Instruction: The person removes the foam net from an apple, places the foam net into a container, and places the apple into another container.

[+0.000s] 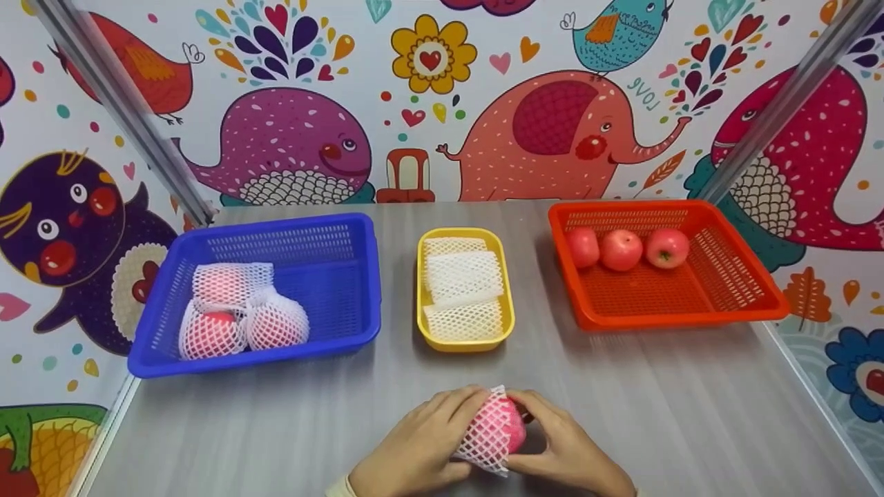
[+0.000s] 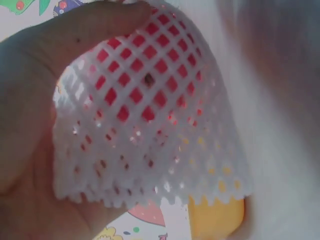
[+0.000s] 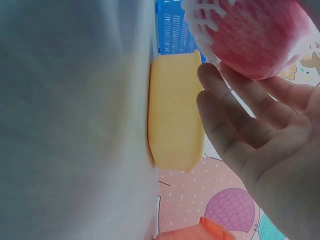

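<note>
A red apple (image 1: 516, 426), partly covered by a white foam net (image 1: 485, 435), is held between both hands above the front of the table. My left hand (image 1: 429, 442) grips it through the net, fingers on top and thumb below. On the bare side, my right hand (image 1: 563, 445) holds the apple between thumb and fingers. The left wrist view has the net (image 2: 150, 150) flaring loosely past the fruit to its open edge. In the right wrist view the fingertips touch the bare apple skin (image 3: 265, 40), and the net covers only its far side.
At the left, a blue basket (image 1: 345, 304) contains three netted apples (image 1: 277, 323). A yellow basket (image 1: 466, 346) with several folded foam nets (image 1: 464, 277) stands mid-table. Three bare apples (image 1: 621, 250) lie in the red basket (image 1: 663, 300) at right. Printed walls (image 1: 414, 186) border the table.
</note>
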The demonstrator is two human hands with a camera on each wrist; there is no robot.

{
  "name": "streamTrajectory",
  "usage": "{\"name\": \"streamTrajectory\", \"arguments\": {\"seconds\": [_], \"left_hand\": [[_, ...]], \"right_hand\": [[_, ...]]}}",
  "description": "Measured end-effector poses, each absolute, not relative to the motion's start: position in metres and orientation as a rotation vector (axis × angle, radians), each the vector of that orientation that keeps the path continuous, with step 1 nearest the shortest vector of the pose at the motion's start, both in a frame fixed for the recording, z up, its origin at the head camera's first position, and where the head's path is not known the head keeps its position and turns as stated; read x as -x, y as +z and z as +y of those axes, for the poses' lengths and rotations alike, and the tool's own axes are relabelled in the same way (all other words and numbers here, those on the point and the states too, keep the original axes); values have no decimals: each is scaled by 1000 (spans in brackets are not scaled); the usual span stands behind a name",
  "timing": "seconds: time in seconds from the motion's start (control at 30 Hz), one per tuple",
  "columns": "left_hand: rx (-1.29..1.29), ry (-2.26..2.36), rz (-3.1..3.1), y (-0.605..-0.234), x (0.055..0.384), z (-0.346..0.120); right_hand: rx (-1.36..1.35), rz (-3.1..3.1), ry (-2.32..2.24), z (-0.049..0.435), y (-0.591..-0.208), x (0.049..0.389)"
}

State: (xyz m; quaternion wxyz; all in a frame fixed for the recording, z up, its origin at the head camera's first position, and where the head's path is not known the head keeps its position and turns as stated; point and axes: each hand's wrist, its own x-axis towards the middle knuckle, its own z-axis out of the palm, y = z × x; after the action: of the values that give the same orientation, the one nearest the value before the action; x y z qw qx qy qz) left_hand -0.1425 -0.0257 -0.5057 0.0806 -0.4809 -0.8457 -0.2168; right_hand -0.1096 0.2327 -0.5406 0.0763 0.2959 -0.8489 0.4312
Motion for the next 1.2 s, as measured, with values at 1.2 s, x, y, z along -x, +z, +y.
{"name": "streamTrajectory", "arguments": {"seconds": [1.2], "left_hand": [[990,-353,-2881,-482,301,32]], "right_hand": [[-675,-2658,1326,249,-541,99]]}}
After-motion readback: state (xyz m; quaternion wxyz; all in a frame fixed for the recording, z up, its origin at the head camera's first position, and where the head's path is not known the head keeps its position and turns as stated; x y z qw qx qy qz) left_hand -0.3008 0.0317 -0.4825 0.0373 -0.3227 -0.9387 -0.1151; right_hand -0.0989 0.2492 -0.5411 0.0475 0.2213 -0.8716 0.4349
